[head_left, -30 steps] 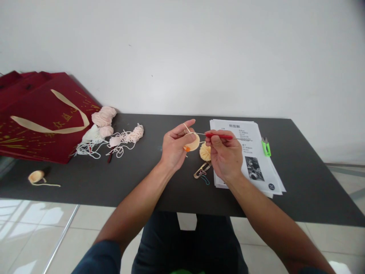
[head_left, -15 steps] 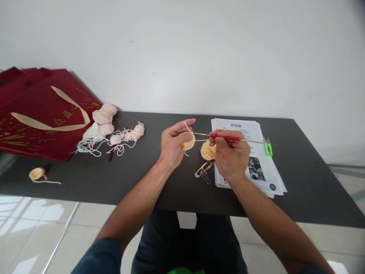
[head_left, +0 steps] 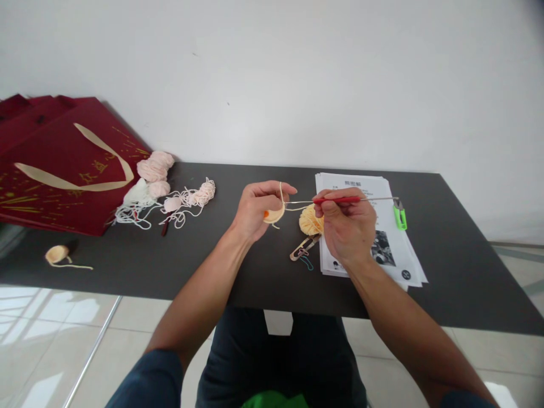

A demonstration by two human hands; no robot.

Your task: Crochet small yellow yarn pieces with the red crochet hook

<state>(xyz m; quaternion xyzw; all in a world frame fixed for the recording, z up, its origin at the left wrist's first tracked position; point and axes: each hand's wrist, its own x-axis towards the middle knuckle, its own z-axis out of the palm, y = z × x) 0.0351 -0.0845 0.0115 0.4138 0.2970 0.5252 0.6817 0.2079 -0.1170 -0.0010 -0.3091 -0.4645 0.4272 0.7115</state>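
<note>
My left hand (head_left: 254,211) pinches a small pale-yellow crochet piece (head_left: 275,215) with an orange spot at its edge. A strand of yarn loops over the raised index finger of that hand. My right hand (head_left: 348,224) is closed around the red grip of a crochet hook (head_left: 340,200). The hook's thin metal tip points left and reaches the crochet piece; the exact stitch is too small to make out. Beside my right hand lies a yellow yarn ball (head_left: 310,221), with a strand running toward the left hand.
Printed sheets (head_left: 395,258) lie under my right hand, with green thread snips (head_left: 399,215) at their edge. A hair clip (head_left: 302,248) and teal stitch marker (head_left: 306,263) are near. Leftward are pink yarn (head_left: 202,194), red bags (head_left: 55,164) and a small crocheted cup (head_left: 56,254).
My left hand has turned slightly and shifted a little left and down with the crochet piece. The hook now lies more level in my right hand.
</note>
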